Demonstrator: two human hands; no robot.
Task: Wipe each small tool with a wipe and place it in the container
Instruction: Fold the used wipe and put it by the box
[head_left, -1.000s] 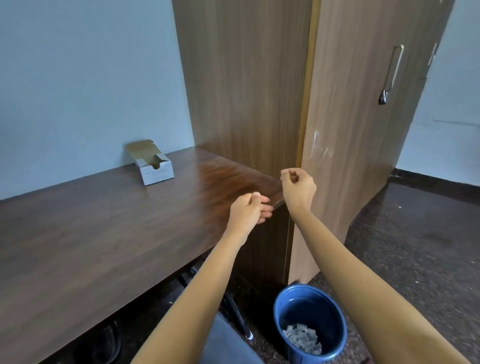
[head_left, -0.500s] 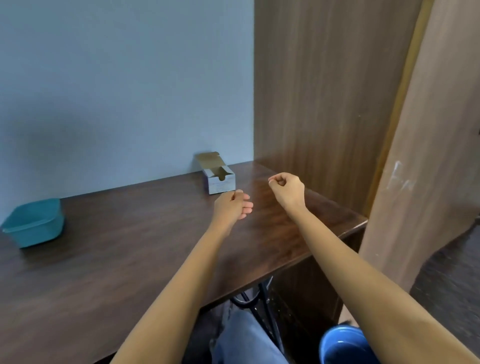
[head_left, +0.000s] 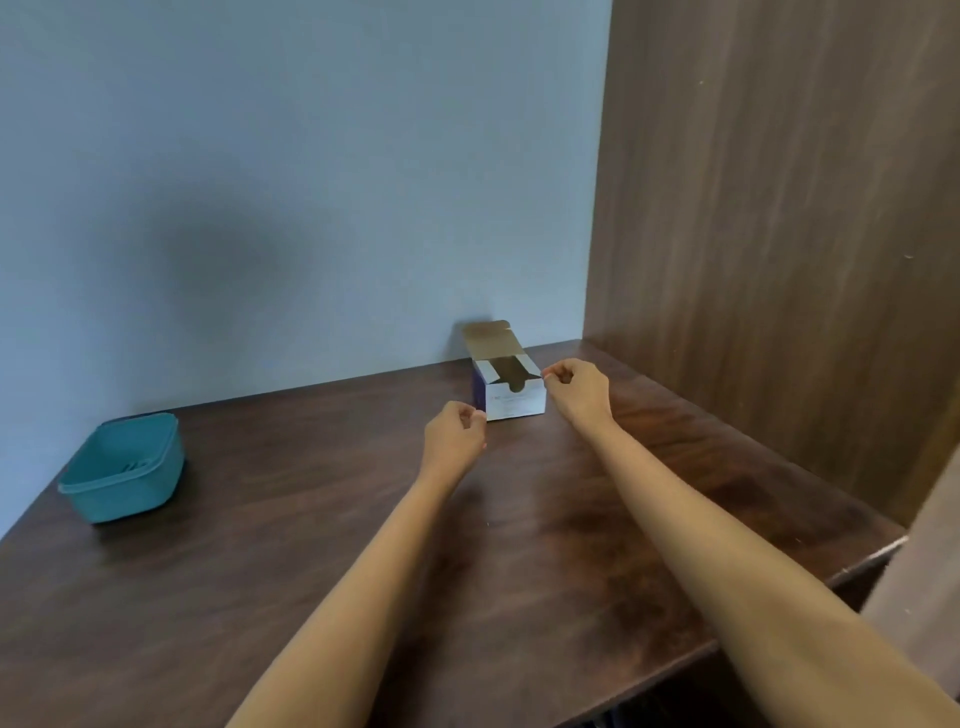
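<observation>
Two bare hands are out over a dark wood worktop (head_left: 260, 571), and that's most of the scene. Far left, the teal plastic container (head_left: 119, 470) sits toward the back of the worktop, near the blue-grey wall (head_left: 260, 156) and well apart from both hands. Its top is open, and there's something faint lying inside, too blurry to say what.

Moving right, the left hand (head_left: 454, 434) hovers just in front of the near left corner of a small cardboard box (head_left: 511, 402). Its grip is curled in tight, thumb against the fingers, and I honestly can't tell if anything is pinched in there.

The box stands back by the wall with its lid flap tipped up and the top open. It has a white front face and a purple side.

The right hand (head_left: 574, 387) is right at the box's top right corner, touching it or just beside it, hard to say which. Same deal with its grip: fingers curled, thumb and forefinger together, and whatever it has, if anything, doesn't show.

Far right, a wood-grain cabinet panel (head_left: 779, 208) rises from the end of the worktop.
</observation>
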